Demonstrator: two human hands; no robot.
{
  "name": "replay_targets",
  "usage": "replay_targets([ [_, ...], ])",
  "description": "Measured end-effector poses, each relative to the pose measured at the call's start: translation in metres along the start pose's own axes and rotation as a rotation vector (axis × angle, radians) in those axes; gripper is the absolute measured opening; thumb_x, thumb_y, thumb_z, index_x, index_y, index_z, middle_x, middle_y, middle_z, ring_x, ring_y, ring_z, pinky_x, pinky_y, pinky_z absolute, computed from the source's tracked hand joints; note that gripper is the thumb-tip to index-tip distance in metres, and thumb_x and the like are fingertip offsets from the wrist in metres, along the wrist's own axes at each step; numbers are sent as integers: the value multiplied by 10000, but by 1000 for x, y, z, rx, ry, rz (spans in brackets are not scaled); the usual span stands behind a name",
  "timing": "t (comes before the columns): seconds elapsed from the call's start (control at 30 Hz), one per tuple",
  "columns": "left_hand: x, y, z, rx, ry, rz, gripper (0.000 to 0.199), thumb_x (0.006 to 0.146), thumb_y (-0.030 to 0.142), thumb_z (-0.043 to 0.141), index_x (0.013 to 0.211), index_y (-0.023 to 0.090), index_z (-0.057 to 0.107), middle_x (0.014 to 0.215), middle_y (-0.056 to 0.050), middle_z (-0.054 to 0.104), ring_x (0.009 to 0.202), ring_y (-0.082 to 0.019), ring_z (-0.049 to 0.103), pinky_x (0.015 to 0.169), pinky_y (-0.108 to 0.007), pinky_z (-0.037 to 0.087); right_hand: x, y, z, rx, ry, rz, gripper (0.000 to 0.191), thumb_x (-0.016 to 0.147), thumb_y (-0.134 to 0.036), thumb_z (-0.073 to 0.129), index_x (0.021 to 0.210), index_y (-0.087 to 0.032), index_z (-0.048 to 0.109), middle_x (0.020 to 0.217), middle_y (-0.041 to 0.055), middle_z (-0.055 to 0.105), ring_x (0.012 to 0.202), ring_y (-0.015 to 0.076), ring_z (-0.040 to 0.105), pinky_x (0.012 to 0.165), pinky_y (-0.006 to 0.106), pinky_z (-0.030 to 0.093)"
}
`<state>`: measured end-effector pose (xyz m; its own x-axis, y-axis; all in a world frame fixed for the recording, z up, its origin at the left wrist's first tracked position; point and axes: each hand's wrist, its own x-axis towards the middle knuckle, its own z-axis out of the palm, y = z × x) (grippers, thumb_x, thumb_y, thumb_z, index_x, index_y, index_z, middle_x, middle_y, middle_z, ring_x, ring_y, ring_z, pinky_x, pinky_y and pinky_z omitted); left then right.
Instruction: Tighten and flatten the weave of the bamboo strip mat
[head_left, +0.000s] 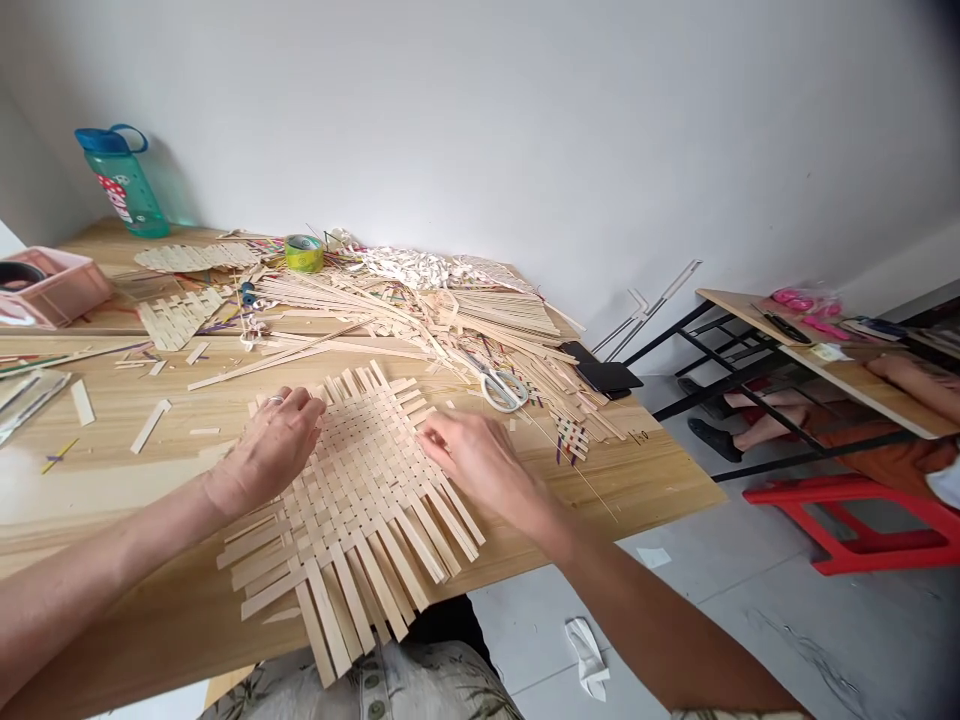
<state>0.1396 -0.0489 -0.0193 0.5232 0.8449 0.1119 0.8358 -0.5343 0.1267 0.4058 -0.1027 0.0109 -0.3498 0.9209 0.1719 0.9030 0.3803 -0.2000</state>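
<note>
A woven mat of pale flat strips [352, 470] lies on the wooden table in front of me, its loose strip ends fanning out, the longest over the near table edge. My left hand [271, 440], a ring on one finger, rests at the mat's left side with its fingers curled down; what its fingertips hold is hidden. At the mat's right edge my right hand [476, 455] has thumb and forefinger pinched by the strip ends, the other fingers folded; a strip between them is too small to make out. White-handled scissors [504, 390] lie beyond my right hand.
Loose strips [495, 315] and shavings pile toward the wall. Yellow-green tape [304, 254], a teal bottle [127, 190], a pink bin [56, 288] and smaller woven pieces [182, 316] stand or lie behind left. Right: a red stool [862, 560] and a person's arm [919, 380] at another table.
</note>
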Motion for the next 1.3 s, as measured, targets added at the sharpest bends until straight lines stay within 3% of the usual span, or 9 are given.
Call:
replay_targets([
  [0.1,-1,9,4,-10,9,-50,189,894,149,436,936,141,621,942,-140,614,894,-294,571,784,-422,499,39,13,19,192,61,-140,102,916,-88,576,875,-160,635,886,38,671,783,145,604,709,265,439],
  [0.3,5,19,14,51,51,-148,187,878,117,428,946,133,601,980,-162,598,920,-303,560,801,-418,487,87,16,66,202,115,-237,66,905,-106,598,909,-157,640,970,64,639,947,195,568,815,310,467],
  [0.47,9,22,18,102,83,-193,192,894,133,418,967,138,596,998,-170,597,972,-333,535,814,-449,467,88,10,80,186,158,-270,129,929,-109,508,934,-163,625,1003,97,611,992,234,515,861,353,449],
  [0.8,7,24,38,52,217,-220,240,882,138,439,1080,166,572,1077,-151,579,999,-324,511,850,-456,455,88,13,82,187,156,-280,177,892,-133,552,1036,-190,638,1069,85,620,1034,248,506,930,377,443],
  [1.1,25,3,18,-103,-22,-148,249,789,69,514,1007,161,590,1003,-106,602,956,-259,583,860,-373,489,88,13,84,173,156,-255,151,862,-131,567,995,-189,610,1043,88,602,1022,256,518,893,373,444],
  [1.3,30,25,21,11,34,-244,163,913,169,432,958,145,587,966,-153,599,933,-315,569,799,-440,468,88,12,83,126,118,-247,104,894,-163,553,986,-169,601,1072,114,603,1066,275,504,914,390,436],
])
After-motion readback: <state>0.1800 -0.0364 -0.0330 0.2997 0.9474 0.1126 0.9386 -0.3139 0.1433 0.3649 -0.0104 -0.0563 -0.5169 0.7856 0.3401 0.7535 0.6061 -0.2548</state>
